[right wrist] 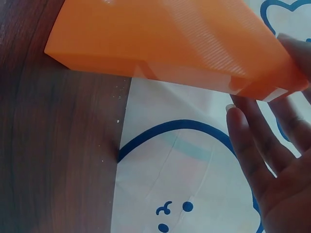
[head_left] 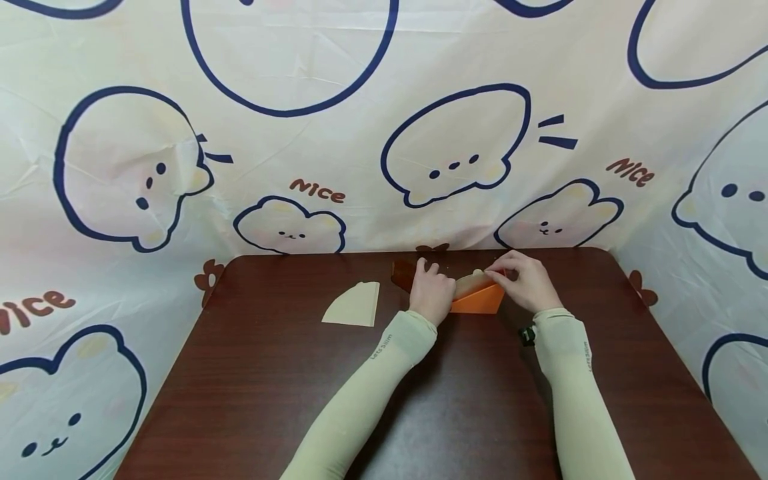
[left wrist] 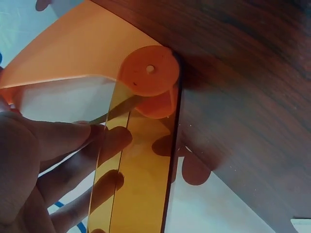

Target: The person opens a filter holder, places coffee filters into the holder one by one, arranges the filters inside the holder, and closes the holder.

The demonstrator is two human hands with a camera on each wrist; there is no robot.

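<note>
An orange plastic coffee filter holder (head_left: pixel 480 303) stands on the table with its see-through amber lid (left wrist: pixel 146 170) swung out to the left on a round hinge. A pale coffee filter (head_left: pixel 471 285) lies along the holder's mouth. My left hand (head_left: pixel 432 292) pinches the filter's left end, its other fingers behind the lid. At the opposite end my right hand (head_left: pixel 528 280) pinches the filter's edge, close to the holder's upper corner. In the right wrist view the holder's side (right wrist: pixel 160 39) hides the right thumb and the pinched edge.
Left of the holder, a fan-shaped coffee filter (head_left: pixel 354 307) lies flat on the dark brown wooden table (head_left: pixel 474 413). A cloth backdrop (head_left: pixel 360 147) with cartoon faces hangs right behind the table's far edge and along both sides.
</note>
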